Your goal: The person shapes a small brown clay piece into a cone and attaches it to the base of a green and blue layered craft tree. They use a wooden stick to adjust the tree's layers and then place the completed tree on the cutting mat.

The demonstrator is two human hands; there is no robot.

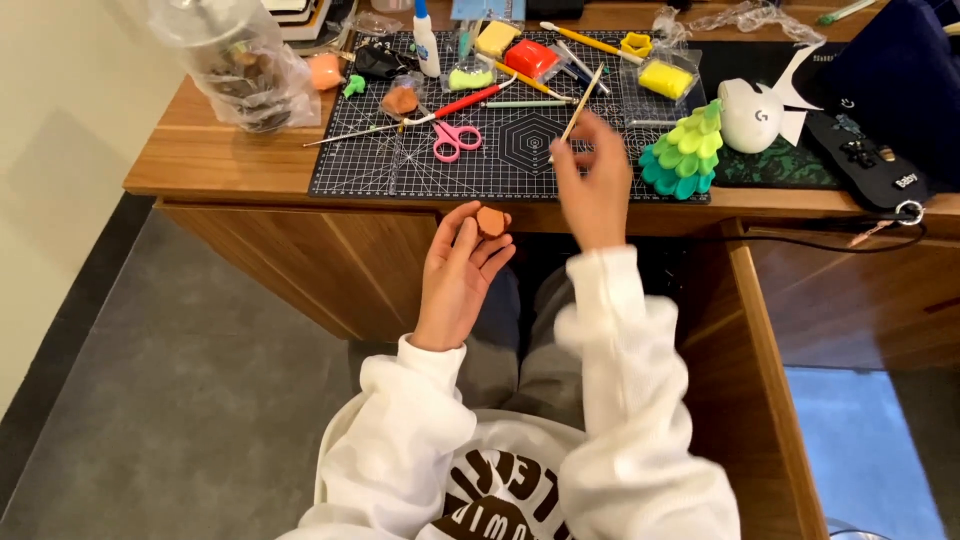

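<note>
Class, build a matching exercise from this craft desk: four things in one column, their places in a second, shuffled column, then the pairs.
Things:
1. small brown clay piece
2. thin wooden stick
3. pink-handled scissors
4. green layered clay tree

Places:
A. at the black cutting mat's right edge
B. left hand's fingertips
C. flat on the mat
D. right hand

Pairs: 1-B, 2-D, 3-C, 4-A
</note>
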